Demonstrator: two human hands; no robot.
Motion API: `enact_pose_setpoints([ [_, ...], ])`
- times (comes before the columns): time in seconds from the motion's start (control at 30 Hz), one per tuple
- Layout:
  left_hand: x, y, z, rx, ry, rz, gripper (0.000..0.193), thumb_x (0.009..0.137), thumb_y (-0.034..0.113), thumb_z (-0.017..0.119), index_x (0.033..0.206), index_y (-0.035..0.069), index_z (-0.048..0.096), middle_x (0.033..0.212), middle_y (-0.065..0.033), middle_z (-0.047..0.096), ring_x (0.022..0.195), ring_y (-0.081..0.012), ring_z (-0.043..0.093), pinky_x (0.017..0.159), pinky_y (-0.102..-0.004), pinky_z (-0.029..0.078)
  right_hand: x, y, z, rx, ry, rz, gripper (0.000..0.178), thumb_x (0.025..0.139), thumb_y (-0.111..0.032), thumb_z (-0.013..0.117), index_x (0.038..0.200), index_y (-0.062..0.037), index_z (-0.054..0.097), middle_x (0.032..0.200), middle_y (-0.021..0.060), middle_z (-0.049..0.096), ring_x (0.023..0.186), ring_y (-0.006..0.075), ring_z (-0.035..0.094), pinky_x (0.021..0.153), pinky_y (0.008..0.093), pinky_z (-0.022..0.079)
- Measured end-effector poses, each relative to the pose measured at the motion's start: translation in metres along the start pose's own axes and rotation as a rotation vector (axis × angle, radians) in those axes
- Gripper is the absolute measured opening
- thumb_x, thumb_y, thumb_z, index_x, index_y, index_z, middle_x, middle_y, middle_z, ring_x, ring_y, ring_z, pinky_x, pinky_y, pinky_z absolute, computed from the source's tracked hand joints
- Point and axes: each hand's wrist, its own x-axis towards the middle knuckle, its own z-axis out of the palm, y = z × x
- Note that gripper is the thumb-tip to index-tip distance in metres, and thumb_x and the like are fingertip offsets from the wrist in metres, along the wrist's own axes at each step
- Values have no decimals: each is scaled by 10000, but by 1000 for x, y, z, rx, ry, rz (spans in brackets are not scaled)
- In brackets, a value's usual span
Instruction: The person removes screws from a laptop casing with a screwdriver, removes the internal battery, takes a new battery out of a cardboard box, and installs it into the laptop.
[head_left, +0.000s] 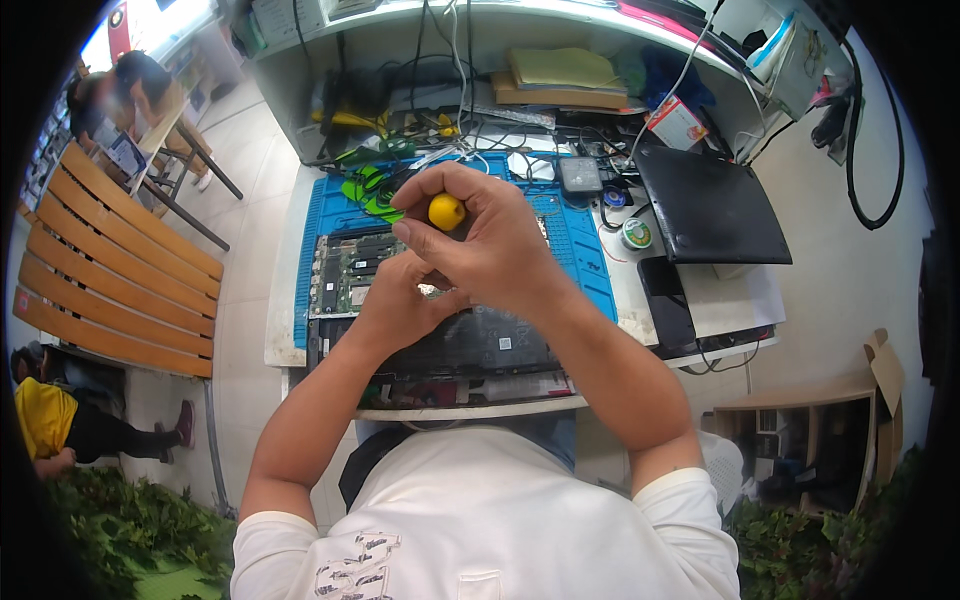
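My right hand (492, 245) is raised over the bench with its fingers curled around a yellow-handled screwdriver (446, 211). Only the rounded handle end shows; the shaft is hidden below the hand. Just under it, my left hand (408, 300) is closed in a pinch, and whatever its fingertips hold is hidden. Beneath both hands lies an opened laptop (485, 345), its black part toward me and its green circuit board (345, 270) bare at the far left. The laptop rests on a blue work mat (598, 280).
Right of the mat are a solder spool (635, 234), a phone (664, 300) and a closed dark laptop (715, 205). Behind, cables, a small grey box (580, 176) and green pieces (370, 190) crowd the bench below a shelf. A slatted wooden bench (120, 260) and other people are at left.
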Motion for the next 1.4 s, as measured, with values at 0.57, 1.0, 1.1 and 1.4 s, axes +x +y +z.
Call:
enact_pose_setpoints([
  [0.57, -9, -24, 1, -243, 106, -119, 186, 954, 74, 852, 1108, -3, 783, 954, -72, 816, 876, -112, 774, 782, -273, 607, -63, 60, -46, -488, -236, 164, 218, 1006, -132, 745, 1185, -11, 770, 1080, 170, 754, 997, 319, 736, 889, 390, 569],
  [1.0, -4, -9, -3, -390, 167, -114, 184, 973, -9, 809, 1146, -37, 751, 973, -99, 804, 948, -134, 782, 836, -252, 631, -106, 51, -50, -624, -42, 144, 106, 923, -80, 796, 1009, -18, 801, 953, 150, 724, 922, 352, 699, 830, 436, 559],
  [1.1, -6, -5, -23, -304, 174, -54, 171, 981, 0, 803, 1140, -35, 751, 977, -93, 798, 918, -152, 788, 826, -263, 636, -143, 39, -90, -832, 81, 229, 124, 915, -54, 779, 1031, -16, 802, 1020, 162, 721, 1028, 364, 687, 902, 461, 551],
  [1.4, -20, -12, -26, -153, 150, -70, 187, 960, -16, 817, 1137, -18, 761, 1005, -84, 811, 907, -140, 793, 831, -272, 643, -163, 36, -128, -878, 37, 471, 122, 880, -47, 810, 994, -5, 814, 887, 152, 738, 825, 343, 700, 766, 448, 549],
])
